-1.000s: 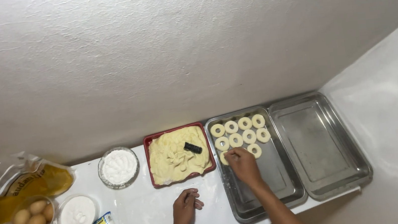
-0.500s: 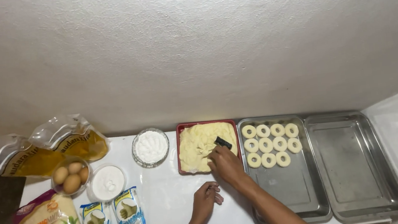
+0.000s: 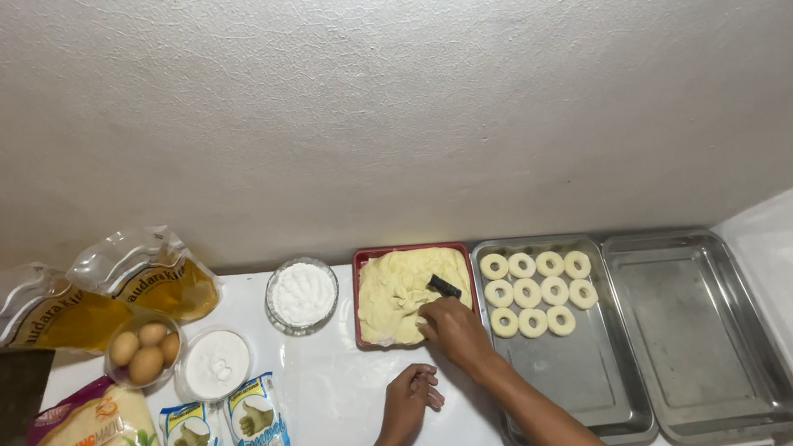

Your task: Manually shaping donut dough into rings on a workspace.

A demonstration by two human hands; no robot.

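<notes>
White counter (image 3: pixel 341 431), plaster wall. R hand (image 3: pixel 452 332) gripping dough in red tray (image 3: pixel 364 303); L hand (image 3: pixel 410 398) loosely curled, empty, near front edge. Rings (image 3: pixel 526 293) in steel tray (image 3: pixel 577 382).

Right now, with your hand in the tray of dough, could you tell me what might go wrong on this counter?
1. The right hand reaches into the red tray of dough close to the black tool; sticky dough could cling to the fingers and smear the white counter.
2. The dough rings lie close together in the steel tray, beside that forearm; a careless sweep might dent them.
3. The bowl of eggs sits crowded among packets and could be knocked.
</notes>
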